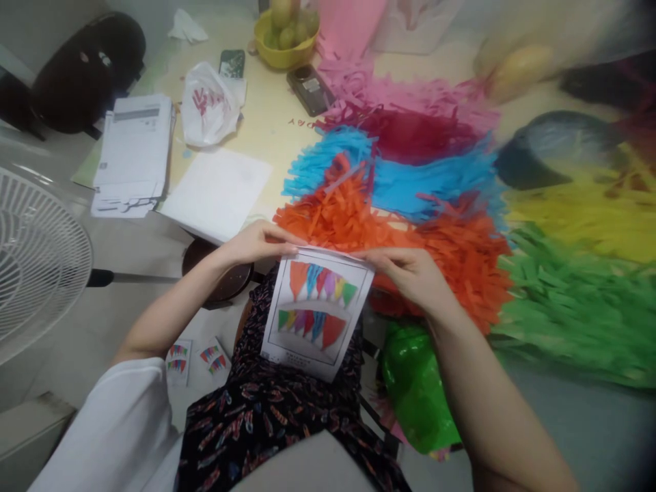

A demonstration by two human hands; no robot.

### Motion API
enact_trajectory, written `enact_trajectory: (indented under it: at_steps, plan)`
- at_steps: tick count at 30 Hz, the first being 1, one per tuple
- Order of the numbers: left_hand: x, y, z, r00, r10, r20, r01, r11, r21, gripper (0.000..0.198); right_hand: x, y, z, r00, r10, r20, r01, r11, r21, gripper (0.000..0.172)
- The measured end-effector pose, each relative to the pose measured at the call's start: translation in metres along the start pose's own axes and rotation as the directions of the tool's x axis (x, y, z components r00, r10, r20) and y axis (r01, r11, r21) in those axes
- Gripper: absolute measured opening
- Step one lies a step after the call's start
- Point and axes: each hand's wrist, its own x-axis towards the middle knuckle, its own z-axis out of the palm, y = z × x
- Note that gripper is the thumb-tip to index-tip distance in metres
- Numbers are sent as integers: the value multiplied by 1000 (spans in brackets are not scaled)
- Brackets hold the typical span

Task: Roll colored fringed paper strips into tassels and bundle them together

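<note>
Between my hands hangs a white printed sheet (pixel 312 311), pinched along its top edge over my lap. Two rows of coloured tassels or pennants are pictured on it. My left hand (pixel 264 242) grips the top left corner, and my right hand (pixel 404 266) grips the top right. The top edge looks folded or doubled. Just beyond it lie piles of cut tissue paper: orange fringe (pixel 348 212) closest, then blue fringe (pixel 425 184), dark red fringe (pixel 420 133) and pink fringe (pixel 425 99).
Green fringe (pixel 574 307) and yellow fringe (pixel 579 215) lie at right. A paper stack (pixel 136 147), white sheet (pixel 220 191), plastic bag (pixel 210 106) and fruit bowl (pixel 287 55) occupy the table. A fan (pixel 41 253) stands left; small printed cards (pixel 214 359) lie on the floor.
</note>
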Motion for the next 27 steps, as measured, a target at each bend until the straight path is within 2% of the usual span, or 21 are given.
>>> enact_trajectory:
  at_steps: [4, 10, 18, 27]
  plan:
    - [4, 4, 6, 999, 12, -43, -10, 999, 46, 27, 3, -3, 1, 1000, -6, 22, 7, 997, -77, 27]
    - [9, 15, 7, 1000, 25, -10, -24, 998, 54, 25, 6, -4, -2, 1000, -19, 11, 20, 997, -71, 24]
    - [12, 29, -2, 988, -104, 110, 107, 994, -20, 25, 9, -10, -4, 997, 72, 25, -74, 994, 77, 25]
    - [11, 23, 1, 975, -191, 110, 197, 980, -41, 26, 2, -10, 2, 986, 166, 26, -168, 977, 133, 27]
